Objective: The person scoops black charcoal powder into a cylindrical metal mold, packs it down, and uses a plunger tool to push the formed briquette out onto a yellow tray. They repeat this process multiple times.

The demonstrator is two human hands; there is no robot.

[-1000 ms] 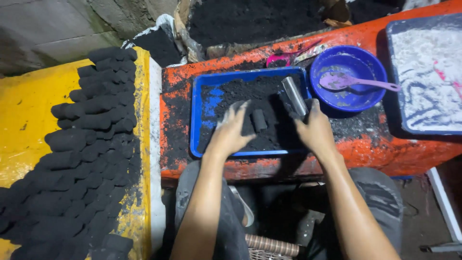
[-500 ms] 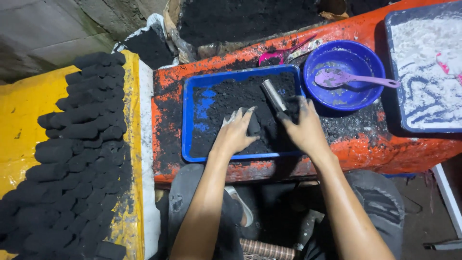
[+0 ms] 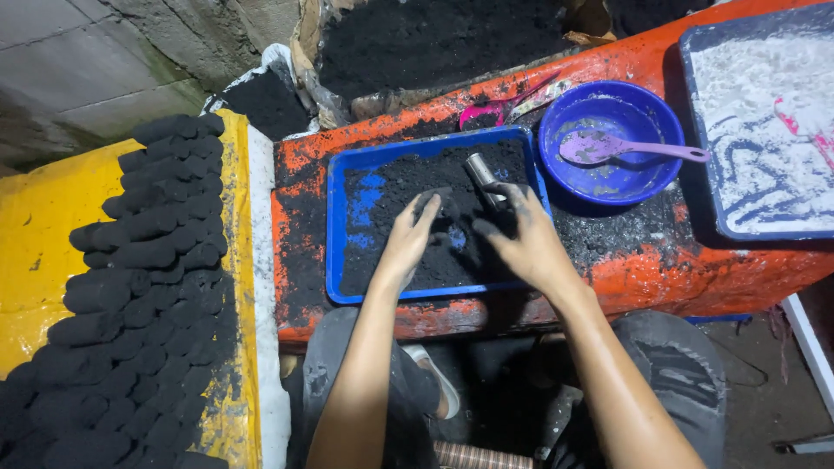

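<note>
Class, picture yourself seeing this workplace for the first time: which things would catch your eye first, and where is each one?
At the centre, the left hand and the right hand work in black powder in a blue tray on an orange bench, the right hand holding a metal tube. To the left, rows of black briquettes cover a yellow surface. At upper right stands a blue bowl holding a purple spoon.

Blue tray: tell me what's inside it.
The blue tray holds loose black powder and a metal tube in the right hand. The left hand covers part of the powder.
</note>
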